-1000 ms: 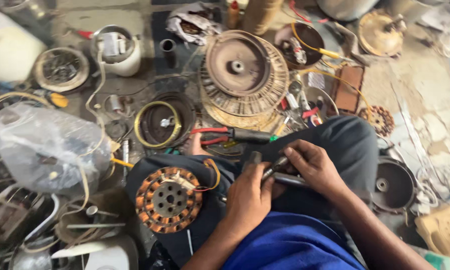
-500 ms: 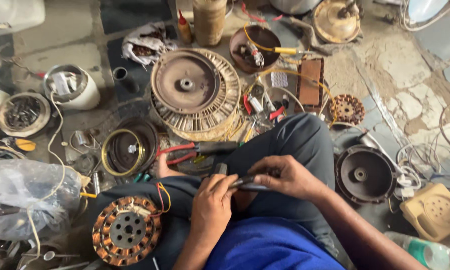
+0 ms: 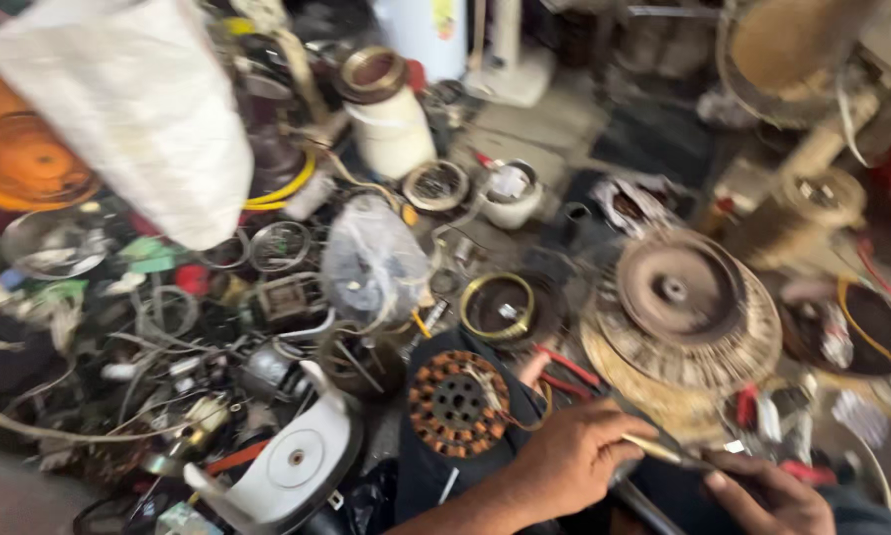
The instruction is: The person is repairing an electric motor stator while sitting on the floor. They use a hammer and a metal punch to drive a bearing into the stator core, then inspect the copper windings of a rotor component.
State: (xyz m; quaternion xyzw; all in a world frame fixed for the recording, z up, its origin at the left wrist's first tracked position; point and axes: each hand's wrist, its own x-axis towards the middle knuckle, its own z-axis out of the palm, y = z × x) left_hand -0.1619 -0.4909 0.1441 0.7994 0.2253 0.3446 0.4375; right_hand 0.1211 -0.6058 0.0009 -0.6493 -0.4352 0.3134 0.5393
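Gripping a thin metal rod (image 3: 663, 454): left hand (image 3: 569, 458) clenched on it, right hand (image 3: 767, 500) pinching its far end, beside the round copper-wound stator (image 3: 458, 402).

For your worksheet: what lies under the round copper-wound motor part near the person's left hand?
The copper-wound motor part rests on dark cloth, apparently the person's clothed leg. The left hand lies beside it. Whatever is beneath the part's centre is covered by it.
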